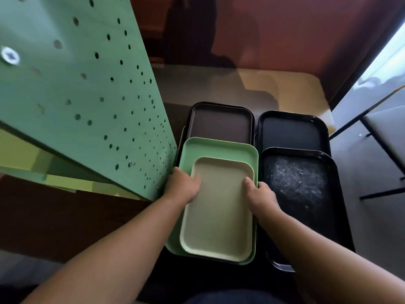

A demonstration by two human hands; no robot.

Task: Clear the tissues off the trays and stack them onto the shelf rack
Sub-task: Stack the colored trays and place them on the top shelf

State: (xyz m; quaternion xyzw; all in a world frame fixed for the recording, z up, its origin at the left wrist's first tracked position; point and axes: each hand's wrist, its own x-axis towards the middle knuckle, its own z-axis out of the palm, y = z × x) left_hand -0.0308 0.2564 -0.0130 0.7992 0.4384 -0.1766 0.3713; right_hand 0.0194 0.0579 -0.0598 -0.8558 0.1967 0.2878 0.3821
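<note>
At the near left part of the worktop (285, 84), I see the beige tray (217, 216) lying inside a larger green tray (219, 148), the pair resting on darker trays beneath. My left hand (183, 187) grips the beige tray's left rim, thumb curled over onto its inner floor, the other fingers hidden under the edge. My right hand (260, 194) grips the right rim the same way, thumb on the inside, fingers wrapped down the outer side. Behind the green tray sits a brown tray (221, 123) atop its own stack, toward the far edge. To the right, just beside the green tray, lies a black tray (300, 185) with a whitish scuffed patch across its floor; whether that is wear or residue I cannot tell. Behind it, another black tray (291, 130) sits near the far right corner. A green perforated panel (76, 84) rises along the left side, touching or nearly touching the tray stack. Beyond the right edge stand dark metal frame legs (381, 132).
</note>
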